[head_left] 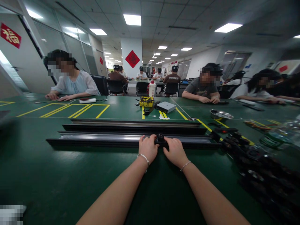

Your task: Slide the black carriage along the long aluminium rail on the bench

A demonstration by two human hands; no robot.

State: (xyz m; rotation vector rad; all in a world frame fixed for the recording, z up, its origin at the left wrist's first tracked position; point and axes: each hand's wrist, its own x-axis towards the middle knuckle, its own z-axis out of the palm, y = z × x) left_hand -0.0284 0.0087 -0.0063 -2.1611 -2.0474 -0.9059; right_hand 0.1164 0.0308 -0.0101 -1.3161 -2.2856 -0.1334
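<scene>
Long dark rails with a shiny metal strip lie sideways across the green table. On the near rail (100,137) sits a small black part (160,138) with a raised knob. My left hand (148,149) grips this part from its left side, thumb and fingertips closed against it and over the rail. From the other side my right hand (175,151) pinches the same part, its fingers curled in. The fingertips partly hide where the part meets the rail. Behind lies a second, similar rail (131,128), which neither hand touches.
A heap of black parts (255,162) lies to the right, near a clear plastic bottle (278,136) and a metal bowl (221,115). Further back are a grey box (165,107), a yellow box (146,101) with cables and a white bottle (152,90). Several people sit across the table.
</scene>
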